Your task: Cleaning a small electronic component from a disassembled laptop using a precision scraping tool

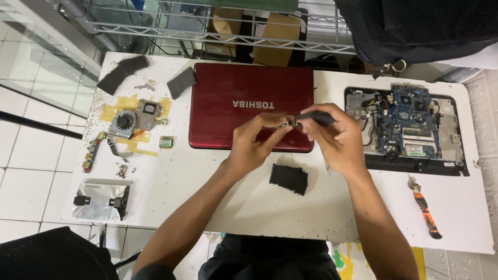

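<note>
Both hands meet mid-desk, just over the near edge of the red laptop lid (251,106). Left hand (254,142) has fingertips pinched together on a small metal part (288,123), prob. a hinge or bracket, too small to tell for sure. Right hand (337,140) is clamped round a dark tool handle (317,118), tip aimed at that metal part; the two look to be touching.

Handling, as judged: the part is light, stiff, hard metal w/ small edges, so slippery betw. fingertips and easy to drop; best held by its flat sides, close to the end being worked. Tool is rigid, light, held near its front for control.

Around: black foam pad (288,179) just near of the hands on the white desk (249,207). Right: open laptop base w/ blue circuit board (410,122), fragile, exposed. Near right: orange-handled tool (426,210). Left: cooling fan (124,123) on yellow tape, small green card (166,141), silver drive caddy (101,201) near left, grey foam strips (122,72) far left.
</note>
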